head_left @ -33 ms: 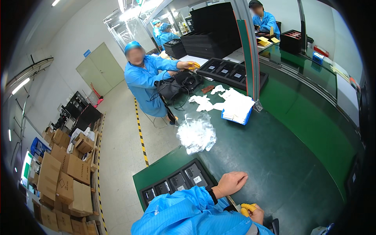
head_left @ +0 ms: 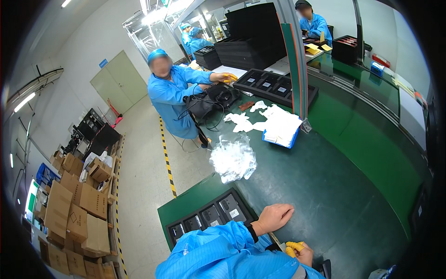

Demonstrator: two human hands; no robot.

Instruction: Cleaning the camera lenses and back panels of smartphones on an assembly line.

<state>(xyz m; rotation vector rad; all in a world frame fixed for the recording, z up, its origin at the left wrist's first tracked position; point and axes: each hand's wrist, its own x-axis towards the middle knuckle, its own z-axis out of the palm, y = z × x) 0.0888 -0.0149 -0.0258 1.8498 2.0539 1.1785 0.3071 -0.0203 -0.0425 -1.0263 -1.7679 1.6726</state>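
Note:
My left hand (head_left: 275,217) rests on the dark green table top, fingers loosely bent together and pointing right. Nothing shows in it. Below it, by the table's near edge, is my right hand (head_left: 301,253), with yellow finger cots on its fingertips. Its fingers are curled in; whether they hold something small is hidden. Left of my left hand, partly covered by my blue sleeve, lies a black tray (head_left: 195,220) whose compartments hold several dark, phone-like devices with white labels. Beyond my hands sits a pile of clear plastic film (head_left: 233,159).
A blue box of white cloths (head_left: 281,126), loose white gloves or cloths (head_left: 239,122) and a black bag (head_left: 204,104) are farther back. Another black tray (head_left: 274,88) lies beside a metal post (head_left: 297,69). A co-worker (head_left: 174,93) reaches in from the left. Cardboard boxes (head_left: 74,209) stack at left.

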